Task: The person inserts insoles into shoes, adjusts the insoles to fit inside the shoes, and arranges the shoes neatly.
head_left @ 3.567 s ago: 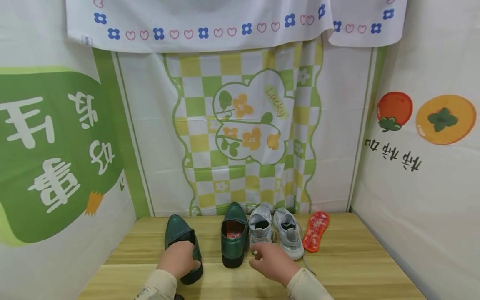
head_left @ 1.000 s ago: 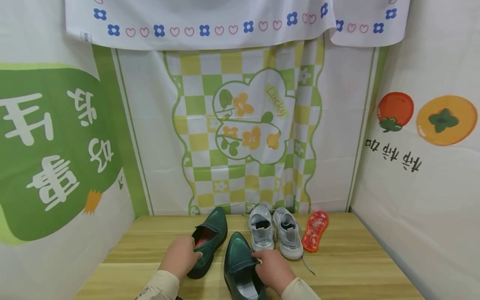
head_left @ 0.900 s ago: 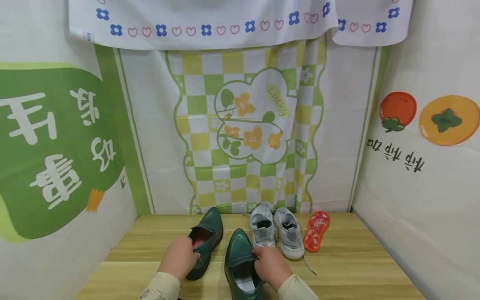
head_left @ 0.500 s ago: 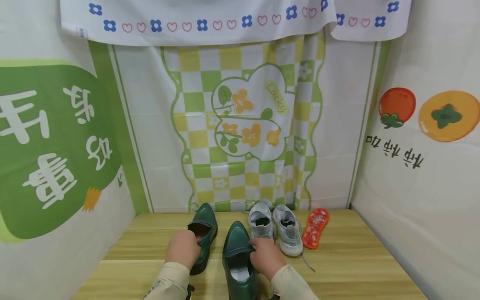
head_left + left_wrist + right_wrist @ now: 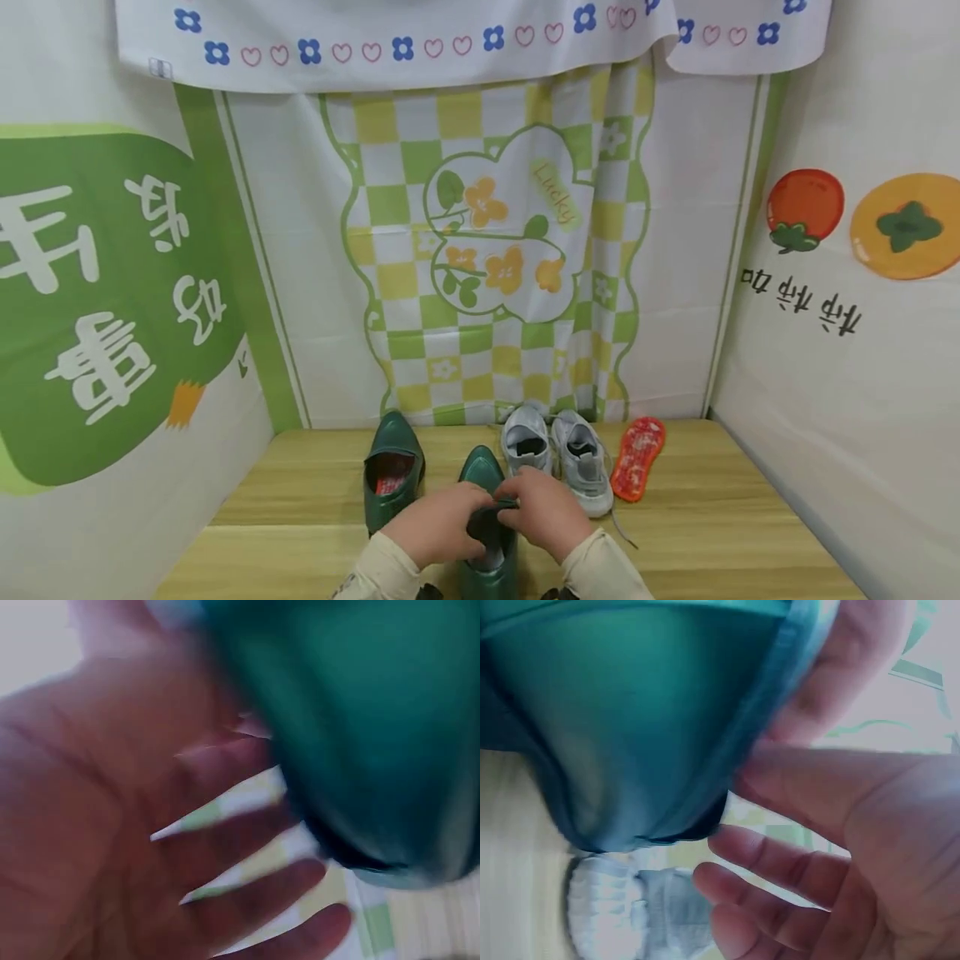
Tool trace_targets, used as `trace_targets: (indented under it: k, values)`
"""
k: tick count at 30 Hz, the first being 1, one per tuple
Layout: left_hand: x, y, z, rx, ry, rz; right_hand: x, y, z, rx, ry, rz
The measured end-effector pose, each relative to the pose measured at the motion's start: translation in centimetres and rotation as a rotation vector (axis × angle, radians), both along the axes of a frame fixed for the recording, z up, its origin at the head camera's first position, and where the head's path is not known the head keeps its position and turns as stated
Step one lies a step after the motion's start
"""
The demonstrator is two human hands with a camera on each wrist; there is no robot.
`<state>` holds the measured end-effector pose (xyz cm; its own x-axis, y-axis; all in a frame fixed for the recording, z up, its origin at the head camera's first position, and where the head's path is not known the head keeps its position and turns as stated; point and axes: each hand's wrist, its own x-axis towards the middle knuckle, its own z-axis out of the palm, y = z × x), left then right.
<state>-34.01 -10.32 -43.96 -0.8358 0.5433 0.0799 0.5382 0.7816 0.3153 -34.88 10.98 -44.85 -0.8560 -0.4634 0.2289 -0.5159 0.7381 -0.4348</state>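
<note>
Two green pointed loafers are on the wooden surface. In the head view, my right hand [image 5: 547,512] pinches the upper edge of the nearer loafer [image 5: 482,468] between thumb and fingers; a pale lining shows inside it. My left hand [image 5: 442,525] reaches to the left side of that same loafer, its fingers spread and fairly straight beside the upper, as the blurred left wrist view shows. The other loafer [image 5: 393,475] stands to the left with a red insole [image 5: 392,473] inside, no hand on it; my left forearm partly covers its heel.
A pair of grey sneakers [image 5: 582,467] stands against the back cloth, right of the held loafer, one lace trailing forward. Right of them lies a red insole-shaped piece [image 5: 638,458]. Printed cloth walls [image 5: 296,250] enclose the wooden surface [image 5: 660,542] at the back and sides.
The loafer with the red insole has moved from right to left of its mate. My left hand has let go of it and moved right to the loafer that my right hand holds.
</note>
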Motion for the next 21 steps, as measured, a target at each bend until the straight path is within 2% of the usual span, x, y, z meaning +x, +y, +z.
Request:
trace_targets:
  k: [1, 4, 6, 11, 14, 17, 21]
  values:
    - [-0.3, 0.4, -0.2, -0.011, -0.001, 0.0, -0.1, 0.1, -0.1, 0.01, 0.014, -0.006]
    - [-1.0, 0.9, -1.1, -0.04, 0.107, 0.067, -0.4, 0.1, -0.8, 0.016, 0.054, -0.016]
    - [-1.5, 1.1, -1.5, -0.032, 0.148, 0.1, -0.7, 0.0, -1.1, 0.007, 0.099, -0.024]
    - [-1.9, 1.0, -1.9, -0.014, 0.179, 0.104, -1.0, -0.6, -2.0, 0.015, 0.238, -0.067]
    - [-1.8, 1.1, -1.7, -0.022, 0.193, 0.118, -1.0, -0.8, -2.2, 0.033, 0.287, -0.088]
    - [-1.5, 1.3, -1.7, -0.025, 0.186, 0.137, -1.0, -0.8, -2.2, 0.021, 0.264, -0.094]
    - [-1.3, 1.2, -1.7, -0.013, 0.138, 0.153, -0.8, -0.4, -2.0, -0.007, 0.151, -0.077]
